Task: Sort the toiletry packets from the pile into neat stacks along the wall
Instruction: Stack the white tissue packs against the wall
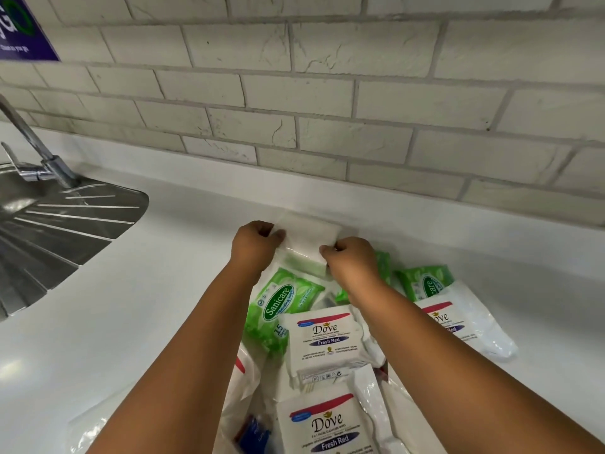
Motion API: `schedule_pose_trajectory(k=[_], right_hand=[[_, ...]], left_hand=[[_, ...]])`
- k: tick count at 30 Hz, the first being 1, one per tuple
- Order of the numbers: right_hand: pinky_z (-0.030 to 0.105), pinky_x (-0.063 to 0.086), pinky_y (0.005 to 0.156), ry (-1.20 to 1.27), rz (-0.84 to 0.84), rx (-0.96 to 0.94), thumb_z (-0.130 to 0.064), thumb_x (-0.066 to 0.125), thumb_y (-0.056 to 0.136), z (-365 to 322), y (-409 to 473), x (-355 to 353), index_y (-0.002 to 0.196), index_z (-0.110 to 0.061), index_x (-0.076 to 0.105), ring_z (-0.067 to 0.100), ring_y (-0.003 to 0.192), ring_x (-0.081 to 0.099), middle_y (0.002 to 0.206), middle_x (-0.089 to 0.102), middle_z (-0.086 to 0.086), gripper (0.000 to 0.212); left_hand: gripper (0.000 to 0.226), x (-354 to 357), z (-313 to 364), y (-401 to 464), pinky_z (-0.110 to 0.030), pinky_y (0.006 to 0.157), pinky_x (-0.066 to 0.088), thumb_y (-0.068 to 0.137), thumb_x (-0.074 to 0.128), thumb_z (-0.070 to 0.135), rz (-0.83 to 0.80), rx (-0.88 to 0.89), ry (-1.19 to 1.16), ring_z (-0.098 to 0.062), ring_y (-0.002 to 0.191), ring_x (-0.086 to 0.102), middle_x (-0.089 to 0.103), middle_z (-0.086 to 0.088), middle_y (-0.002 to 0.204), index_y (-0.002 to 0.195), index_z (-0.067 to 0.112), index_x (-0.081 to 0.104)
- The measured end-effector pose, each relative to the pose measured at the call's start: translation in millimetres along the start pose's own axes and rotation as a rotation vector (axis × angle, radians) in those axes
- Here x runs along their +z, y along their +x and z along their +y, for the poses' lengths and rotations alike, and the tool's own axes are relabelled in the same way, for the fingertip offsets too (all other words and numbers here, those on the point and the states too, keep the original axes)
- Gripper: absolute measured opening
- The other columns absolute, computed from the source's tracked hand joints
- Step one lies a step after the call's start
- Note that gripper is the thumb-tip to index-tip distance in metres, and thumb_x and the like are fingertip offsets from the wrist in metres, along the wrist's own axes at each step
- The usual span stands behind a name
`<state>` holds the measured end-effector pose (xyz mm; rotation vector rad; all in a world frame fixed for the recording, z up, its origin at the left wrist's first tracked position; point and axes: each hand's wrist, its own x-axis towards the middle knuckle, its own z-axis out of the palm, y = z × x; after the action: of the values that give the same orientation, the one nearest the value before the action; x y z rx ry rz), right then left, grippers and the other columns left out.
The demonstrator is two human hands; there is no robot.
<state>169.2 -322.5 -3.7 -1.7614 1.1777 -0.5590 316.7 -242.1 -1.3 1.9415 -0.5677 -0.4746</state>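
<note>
- Against the wall point(327, 103), a white packet point(309, 235) with a pale green end is pinched by left hand point(253, 247) and right hand point(352, 262).
- Bare counter point(147, 290) lies left; the pile point(324, 342) sits behind.

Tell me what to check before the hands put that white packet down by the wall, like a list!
1. Both hands hold the packet: ok. The left hand and right hand each grip one end of the white packet.
2. Packet close to the wall: ok, it sits near the counter's back edge.
3. Room along the wall: ok, the white counter is bare on both sides there.
4. Packet lying flat on the counter: cannot tell.
5. More packets left to sort: not ok, the green Sanicare packets and Dove packets remain piled.
6. Sink drainer out of the way: ok.
</note>
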Motion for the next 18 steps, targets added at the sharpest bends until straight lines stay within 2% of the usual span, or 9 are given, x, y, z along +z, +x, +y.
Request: schedule_pose_trajectory(k=[2, 5, 7, 8, 10, 12, 14, 18], right_hand=[[0.029, 0.028, 0.049, -0.045, 0.045, -0.058, -0.023, 0.06, 0.083, -2, -6, -11, 0.06, -0.007, 0.052, 0.024, 0.054, 0.044, 0.058, 0.05, 0.012, 0.029], [0.025, 0.031, 0.049, -0.038, 0.127, -0.142, -0.025, 0.061, 0.084, -1, -18, -30, 0.065, -0.012, 0.055, 0.022, 0.06, 0.053, 0.06, 0.055, 0.002, 0.024], [0.023, 0.04, 0.059, 0.063, 0.196, -0.168, -0.023, 0.064, 0.085, 1, -31, -45, 0.083, -0.014, 0.065, 0.016, 0.071, 0.058, 0.075, 0.063, -0.002, 0.01], [0.021, 0.044, 0.063, 0.12, 0.225, -0.175, -0.021, 0.065, 0.086, 2, -38, -53, 0.093, -0.013, 0.067, 0.012, 0.074, 0.059, 0.082, 0.065, -0.003, 0.011], [0.01, 0.044, 0.062, 0.203, 0.276, -0.192, -0.018, 0.067, 0.085, 7, -51, -69, 0.098, -0.017, 0.067, 0.002, 0.072, 0.058, 0.085, 0.064, -0.009, 0.013], [0.014, 0.05, 0.063, 0.281, 0.31, -0.197, -0.016, 0.067, 0.085, 15, -65, -91, 0.099, -0.022, 0.066, -0.004, 0.073, 0.059, 0.083, 0.063, -0.016, 0.015], [0.019, 0.053, 0.063, 0.344, 0.321, -0.184, -0.015, 0.067, 0.085, 23, -75, -110, 0.099, -0.027, 0.064, -0.001, 0.077, 0.062, 0.085, 0.064, -0.017, 0.019], [0.029, 0.054, 0.08, 0.382, 0.387, -0.167, -0.014, 0.068, 0.084, 47, -88, -154, 0.098, -0.032, 0.064, 0.009, 0.087, 0.067, 0.09, 0.068, -0.014, 0.023]], left_hand=[[0.019, 0, 8, -7, -0.021, 0.059, 0.043, 0.087, 0.068, 0.026, 0.01, 0.035, -0.024, -0.014, 0.073, 0.058, 0.066, 0.0, 0.092, 0.101, 0.013, 0.065], [0.026, 4, 20, -23, -0.031, 0.072, 0.052, 0.082, 0.073, 0.028, 0.018, 0.068, -0.093, -0.018, 0.075, 0.059, 0.069, -0.005, 0.096, 0.101, 0.012, 0.066], [0.031, 9, 28, -38, -0.04, 0.082, 0.055, 0.077, 0.076, 0.032, 0.013, 0.084, -0.134, -0.022, 0.082, 0.064, 0.069, -0.006, 0.096, 0.1, 0.014, 0.066], [0.033, 13, 31, -45, -0.043, 0.084, 0.055, 0.074, 0.077, 0.035, 0.007, 0.093, -0.153, -0.023, 0.086, 0.066, 0.069, -0.005, 0.096, 0.099, 0.016, 0.067], [0.033, 22, 36, -61, -0.045, 0.085, 0.055, 0.07, 0.078, 0.037, 0.001, 0.1, -0.195, -0.023, 0.089, 0.067, 0.069, -0.002, 0.094, 0.097, 0.019, 0.067], [0.028, 36, 45, -80, -0.044, 0.085, 0.054, 0.073, 0.079, 0.033, -0.012, 0.112, -0.234, -0.023, 0.09, 0.067, 0.07, -0.001, 0.093, 0.095, 0.019, 0.068], [0.025, 51, 52, -97, -0.043, 0.084, 0.054, 0.075, 0.079, 0.029, -0.025, 0.123, -0.264, -0.023, 0.091, 0.067, 0.07, 0.0, 0.094, 0.096, 0.019, 0.068], [0.021, 89, 70, -130, -0.039, 0.079, 0.054, 0.077, 0.078, 0.027, -0.074, 0.135, -0.293, -0.021, 0.086, 0.066, 0.068, 0.005, 0.092, 0.092, 0.023, 0.066]])
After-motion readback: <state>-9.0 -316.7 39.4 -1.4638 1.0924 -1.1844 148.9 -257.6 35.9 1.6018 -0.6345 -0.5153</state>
